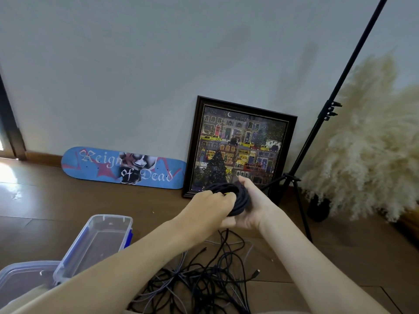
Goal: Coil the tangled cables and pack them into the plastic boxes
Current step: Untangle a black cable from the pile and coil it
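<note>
Black rubbery coil: the coiled cable (235,200) is being held in the air just in front of the framed picture (240,146), between both hands.
Right hand: the right hand (254,207) is cupping the coil from the side away from the boxes, thumb over the top, closed around the stacked loops.
Left hand: the left hand (210,209) is gripping the near rim, fingers curling into the centre where something yellow is showing; whether that is a tie I cannot tell.
Handling: the coil is looking light and springy; the loops are likely trying to fan open, so a pinch across the whole bundle is the hold to keep, not a single strand.
Tail: one strand is trailing down from the coil toward the tangled cables (204,282) on the floor, well nearer the camera than the picture.
Boxes: two clear plastic boxes (99,243) are lying to the left of the tangle, the farther one looking empty.
Tangle handling: limp, thin, snag-prone; best lifted by a plug end.
</note>
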`<action>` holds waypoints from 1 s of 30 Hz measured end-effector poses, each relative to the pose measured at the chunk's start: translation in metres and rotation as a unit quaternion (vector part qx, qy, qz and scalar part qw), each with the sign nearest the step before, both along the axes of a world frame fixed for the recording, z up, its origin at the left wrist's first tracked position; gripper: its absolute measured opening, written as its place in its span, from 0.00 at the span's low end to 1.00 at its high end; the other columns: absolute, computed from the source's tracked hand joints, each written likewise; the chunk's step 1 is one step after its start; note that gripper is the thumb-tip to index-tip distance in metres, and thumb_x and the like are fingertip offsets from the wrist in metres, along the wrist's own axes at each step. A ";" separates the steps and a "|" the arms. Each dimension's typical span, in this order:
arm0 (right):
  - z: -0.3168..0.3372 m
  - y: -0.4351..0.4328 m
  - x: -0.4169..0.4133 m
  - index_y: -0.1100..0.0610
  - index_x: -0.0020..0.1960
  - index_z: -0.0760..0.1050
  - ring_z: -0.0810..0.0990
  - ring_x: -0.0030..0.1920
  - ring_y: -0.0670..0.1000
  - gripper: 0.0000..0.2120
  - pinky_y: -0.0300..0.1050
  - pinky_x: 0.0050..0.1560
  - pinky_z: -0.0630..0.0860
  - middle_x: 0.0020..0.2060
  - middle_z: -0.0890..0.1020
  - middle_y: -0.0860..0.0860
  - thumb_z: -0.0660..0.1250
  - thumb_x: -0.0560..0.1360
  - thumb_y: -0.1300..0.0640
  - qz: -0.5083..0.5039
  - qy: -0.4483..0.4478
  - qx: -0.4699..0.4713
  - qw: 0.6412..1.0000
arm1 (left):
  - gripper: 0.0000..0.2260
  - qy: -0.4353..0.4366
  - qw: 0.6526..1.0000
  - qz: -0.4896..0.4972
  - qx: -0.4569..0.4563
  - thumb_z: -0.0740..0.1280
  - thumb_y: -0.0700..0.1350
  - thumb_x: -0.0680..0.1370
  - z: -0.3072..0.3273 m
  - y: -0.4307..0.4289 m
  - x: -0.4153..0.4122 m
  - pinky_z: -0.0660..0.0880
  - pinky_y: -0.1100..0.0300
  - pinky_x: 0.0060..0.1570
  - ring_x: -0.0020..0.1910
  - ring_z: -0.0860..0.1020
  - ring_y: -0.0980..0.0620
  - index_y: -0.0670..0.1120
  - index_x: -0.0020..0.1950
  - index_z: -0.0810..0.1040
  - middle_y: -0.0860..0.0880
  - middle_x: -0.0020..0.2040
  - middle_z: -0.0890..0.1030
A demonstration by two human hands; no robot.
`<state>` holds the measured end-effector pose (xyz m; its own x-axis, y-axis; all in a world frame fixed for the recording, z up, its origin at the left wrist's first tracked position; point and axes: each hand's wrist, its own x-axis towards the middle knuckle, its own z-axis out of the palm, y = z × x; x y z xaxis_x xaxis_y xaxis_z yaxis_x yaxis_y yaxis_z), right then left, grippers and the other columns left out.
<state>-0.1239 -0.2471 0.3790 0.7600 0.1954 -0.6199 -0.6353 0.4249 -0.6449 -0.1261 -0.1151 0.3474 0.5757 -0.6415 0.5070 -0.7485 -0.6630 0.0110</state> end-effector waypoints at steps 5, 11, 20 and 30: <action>0.003 -0.002 0.004 0.63 0.38 0.77 0.79 0.23 0.53 0.22 0.48 0.24 0.78 0.31 0.80 0.57 0.71 0.71 0.42 -0.037 -0.021 -0.005 0.999 | 0.17 -0.086 0.995 -0.028 0.047 0.77 0.47 0.58 -0.003 -0.002 0.003 0.55 0.65 0.27 0.20 0.70 0.48 0.42 0.35 0.72 0.49 0.25 0.74; 0.002 -0.012 0.006 0.64 0.38 0.76 0.74 0.21 0.46 0.11 0.40 0.24 0.76 0.33 0.77 0.55 0.74 0.64 0.57 -0.002 -0.048 0.037 0.998 | 0.18 -0.100 0.992 -0.053 0.063 0.79 0.45 0.53 -0.006 -0.005 0.009 0.62 0.65 0.24 0.20 0.72 0.49 0.42 0.32 0.73 0.49 0.23 0.74; -0.003 -0.024 0.019 0.61 0.27 0.71 0.63 0.14 0.42 0.17 0.31 0.23 0.64 0.17 0.69 0.47 0.62 0.75 0.64 0.023 -0.077 0.028 0.996 | 0.10 -0.112 0.992 -0.062 0.002 0.71 0.49 0.67 -0.022 -0.009 0.006 0.71 0.57 0.37 0.37 0.72 0.49 0.45 0.38 0.73 0.49 0.36 0.74; 0.000 -0.039 0.012 0.60 0.24 0.66 0.62 0.18 0.47 0.22 0.39 0.27 0.66 0.16 0.66 0.51 0.68 0.75 0.62 0.483 -0.200 -0.380 0.763 | 0.20 0.269 0.945 0.031 -0.183 0.56 0.31 0.76 -0.005 0.009 0.015 0.70 0.55 0.60 0.61 0.71 0.53 0.47 0.64 0.69 0.50 0.60 0.74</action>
